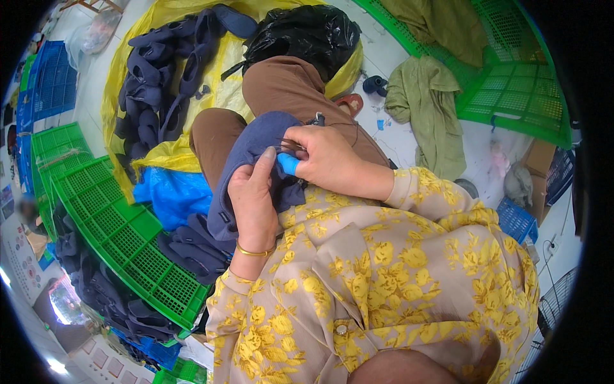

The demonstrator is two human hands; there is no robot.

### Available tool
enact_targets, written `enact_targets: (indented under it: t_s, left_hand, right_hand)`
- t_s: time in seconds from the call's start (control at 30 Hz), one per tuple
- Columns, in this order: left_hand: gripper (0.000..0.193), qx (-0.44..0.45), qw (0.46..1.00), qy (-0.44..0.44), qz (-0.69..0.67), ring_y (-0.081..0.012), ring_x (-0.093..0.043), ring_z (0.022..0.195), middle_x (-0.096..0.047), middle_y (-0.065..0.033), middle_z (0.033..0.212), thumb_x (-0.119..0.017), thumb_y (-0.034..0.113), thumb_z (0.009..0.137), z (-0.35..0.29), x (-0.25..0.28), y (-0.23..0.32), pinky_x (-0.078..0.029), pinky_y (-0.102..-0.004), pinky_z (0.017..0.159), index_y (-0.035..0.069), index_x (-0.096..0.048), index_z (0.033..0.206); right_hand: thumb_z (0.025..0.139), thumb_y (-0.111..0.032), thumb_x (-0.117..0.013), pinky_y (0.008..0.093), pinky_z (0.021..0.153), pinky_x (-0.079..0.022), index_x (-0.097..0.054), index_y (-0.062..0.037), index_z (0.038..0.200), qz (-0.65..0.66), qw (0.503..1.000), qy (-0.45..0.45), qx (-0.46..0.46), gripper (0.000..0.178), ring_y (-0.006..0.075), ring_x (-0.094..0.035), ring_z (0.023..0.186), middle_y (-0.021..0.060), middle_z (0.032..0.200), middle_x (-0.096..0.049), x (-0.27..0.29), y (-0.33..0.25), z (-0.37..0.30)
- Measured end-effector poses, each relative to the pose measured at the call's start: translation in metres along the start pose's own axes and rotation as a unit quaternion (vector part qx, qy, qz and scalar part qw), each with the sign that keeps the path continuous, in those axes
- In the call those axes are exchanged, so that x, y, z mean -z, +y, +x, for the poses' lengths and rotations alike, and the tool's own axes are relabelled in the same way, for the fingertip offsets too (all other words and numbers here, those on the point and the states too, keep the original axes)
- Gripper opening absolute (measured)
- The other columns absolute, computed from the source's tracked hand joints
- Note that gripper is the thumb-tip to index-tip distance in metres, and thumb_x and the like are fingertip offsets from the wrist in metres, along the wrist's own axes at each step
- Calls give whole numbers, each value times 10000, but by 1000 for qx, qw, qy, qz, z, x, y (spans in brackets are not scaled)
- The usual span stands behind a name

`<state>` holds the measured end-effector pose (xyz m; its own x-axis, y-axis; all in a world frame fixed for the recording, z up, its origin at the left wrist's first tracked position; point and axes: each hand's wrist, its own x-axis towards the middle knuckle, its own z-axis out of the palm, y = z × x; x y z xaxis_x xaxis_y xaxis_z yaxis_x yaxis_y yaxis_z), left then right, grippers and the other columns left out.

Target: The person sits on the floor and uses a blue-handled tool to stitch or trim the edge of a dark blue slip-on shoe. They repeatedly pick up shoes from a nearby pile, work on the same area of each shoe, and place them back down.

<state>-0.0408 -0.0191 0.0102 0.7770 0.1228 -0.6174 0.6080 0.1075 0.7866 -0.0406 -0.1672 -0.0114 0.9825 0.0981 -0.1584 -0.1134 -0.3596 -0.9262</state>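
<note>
In the head view, the soft navy-blue fabric slipper (246, 144) lies tilted across your lap, over the brown cloth trousers (275, 89), with its rounded end away from you and its opening turned toward your right. Your left hand (252, 198) is closed over the near part of it, thumb laid along the top near the opening and the other fingers mostly hidden by the fabric. Your right hand (329, 160) meets it at that opening, fingers curled and nearly pinched shut, seeming to grip the edge (a fine dark strand may be there too, but it is too small to tell). A bright blue finger sleeve (288, 164) covers one of its fingertips. Judging by its look, the slipper should be light, matte and not slippery, pliable along the upper and a little firmer across the broad, flat part; it is hardly fragile, though a loose edge would fold or stretch under a hard pull. Take hold of the broad part with your left hand and pinch only the rim with your right. Beyond your knees, similar navy fabric slippers (144, 70) lie heaped on the crumpled yellow plastic sheet (224, 80), beside the shiny black plastic bag (304, 35).
</note>
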Motion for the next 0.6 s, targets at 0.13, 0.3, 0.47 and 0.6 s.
enact_targets:
  t_s: [0.13, 0.3, 0.47, 0.6]
  left_hand:
    - [322, 5, 1000, -23, -8, -20, -364, 560, -461, 65, 630, -701, 171, 869, -2, 2, 1, -280, -203, 499, 129, -472, 646]
    - [187, 8, 997, -80, -2, -28, -397, 584, -507, 59, 678, -634, 130, 915, -4, 9, 0, -308, -195, 530, 86, -558, 750]
    - [78, 11, 994, -100, -49, -32, -457, 677, -564, 51, 781, -602, 92, 927, -7, 4, 4, -367, -202, 627, 61, -599, 856]
    - [32, 37, 988, -121, -90, -45, -480, 721, -585, 35, 830, -611, 69, 914, -2, 14, 0, -384, -217, 671, 60, -608, 884]
  right_hand:
    - [734, -158, -638, 416, 632, -483, -606, 4, 839, -14, 1000, -6, 6, 195, 319, -624, 706, 158, 745, -623, 2, 0, -3]
    - [765, -180, -646, 426, 626, -477, -579, -24, 839, -56, 997, 20, 54, 185, 311, -614, 707, 135, 744, -606, -4, 5, -11]
    - [791, -152, -635, 429, 618, -471, -557, -39, 811, -46, 996, 7, 78, 138, 318, -608, 705, 128, 730, -594, -3, 7, -15]
    - [792, -122, -631, 430, 627, -474, -558, -37, 816, -16, 997, -6, 76, 114, 329, -614, 723, 138, 747, -609, -4, 9, -17]
